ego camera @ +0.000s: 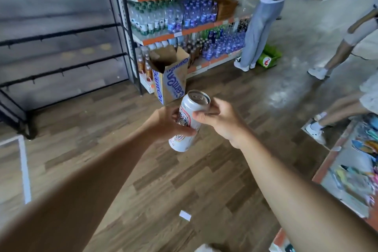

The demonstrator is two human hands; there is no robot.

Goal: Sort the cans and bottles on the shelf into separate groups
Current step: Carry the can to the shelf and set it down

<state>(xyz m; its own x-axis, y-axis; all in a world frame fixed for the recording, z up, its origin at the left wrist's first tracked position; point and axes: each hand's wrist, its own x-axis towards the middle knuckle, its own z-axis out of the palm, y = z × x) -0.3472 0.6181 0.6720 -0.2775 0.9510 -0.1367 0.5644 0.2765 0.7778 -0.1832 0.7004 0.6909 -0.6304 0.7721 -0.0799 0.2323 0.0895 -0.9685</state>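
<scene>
Item in hand: one white can (189, 120), tilted, top toward the shelf, held mid-air over the wooden floor (126, 149). Left hand (169, 124) wraps its lower body; right hand (219, 118) closes on the upper part near the rim. Stock ahead: shelf (192, 29) with orange edging, rows of bottles (180, 15) already ranked by kind, darker bottles on the top tier. Open cardboard box (169, 75) standing on the floor against the shelf. Other people stand farther along the aisle. Progress, by estimate: bottles largely grouped; this can not yet placed; no can group visible.
</scene>
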